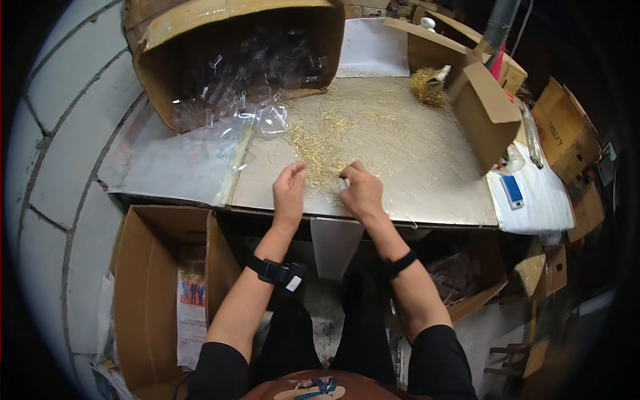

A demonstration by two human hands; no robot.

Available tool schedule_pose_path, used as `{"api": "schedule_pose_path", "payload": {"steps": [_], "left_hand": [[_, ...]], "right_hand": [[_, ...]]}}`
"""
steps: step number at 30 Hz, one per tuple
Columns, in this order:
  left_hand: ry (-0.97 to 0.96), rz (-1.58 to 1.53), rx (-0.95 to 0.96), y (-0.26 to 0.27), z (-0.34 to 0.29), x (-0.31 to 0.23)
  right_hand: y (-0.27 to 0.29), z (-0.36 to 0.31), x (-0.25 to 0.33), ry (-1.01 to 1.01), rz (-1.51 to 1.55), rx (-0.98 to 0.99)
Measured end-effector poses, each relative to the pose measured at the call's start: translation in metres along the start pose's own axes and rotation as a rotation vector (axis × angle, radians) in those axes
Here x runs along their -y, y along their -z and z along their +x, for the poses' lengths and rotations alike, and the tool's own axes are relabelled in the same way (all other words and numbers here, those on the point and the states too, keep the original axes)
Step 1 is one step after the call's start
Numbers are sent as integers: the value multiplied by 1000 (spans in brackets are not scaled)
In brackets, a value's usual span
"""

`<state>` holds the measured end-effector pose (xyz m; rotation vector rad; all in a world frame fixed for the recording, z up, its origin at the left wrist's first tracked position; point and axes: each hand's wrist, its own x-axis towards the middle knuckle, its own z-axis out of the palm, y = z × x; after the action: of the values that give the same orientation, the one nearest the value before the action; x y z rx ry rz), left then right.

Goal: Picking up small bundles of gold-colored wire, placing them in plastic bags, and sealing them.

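My left hand [289, 195] is over the near edge of the metal-topped table, its fingers curled together beside the pile of thin gold-coloured pins [320, 157]. Whatever lies between those fingertips is too small to make out. To its right, my right hand [364, 195] is closed, with a small whitish piece [343, 183] showing at the thumb side; its kind is unclear. The pins lie heaped between and beyond both hands and scatter thinly across the tabletop [427, 180]. Both wrists wear black straps.
A tipped carton [239, 15] full of clear plastic pieces [267, 73] opens toward me at the back left. A tangled gold bundle [429, 87] sits far right near a cardboard flap [490, 93]. A blue-and-white device [513, 192] lies at right; an open carton [143, 300] stands below left.
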<state>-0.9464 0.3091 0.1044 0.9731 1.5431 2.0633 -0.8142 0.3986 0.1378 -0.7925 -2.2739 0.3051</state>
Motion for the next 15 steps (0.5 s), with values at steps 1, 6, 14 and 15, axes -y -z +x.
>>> {"api": "schedule_pose_path", "payload": {"steps": [1,6,14,15], "left_hand": [[243,-323,-24,-12,-10,-2],[500,-471,42,-41,-18,-23],[470,-599,69,-53,13,-4],[478,-600,79,-53,15,-12]], "right_hand": [[-1,-5,-1,-44,-35,7],[5,-20,9,-81,-24,-45],[33,-4,2,-74,500,141],[42,6,-9,-166,483,120]]}}
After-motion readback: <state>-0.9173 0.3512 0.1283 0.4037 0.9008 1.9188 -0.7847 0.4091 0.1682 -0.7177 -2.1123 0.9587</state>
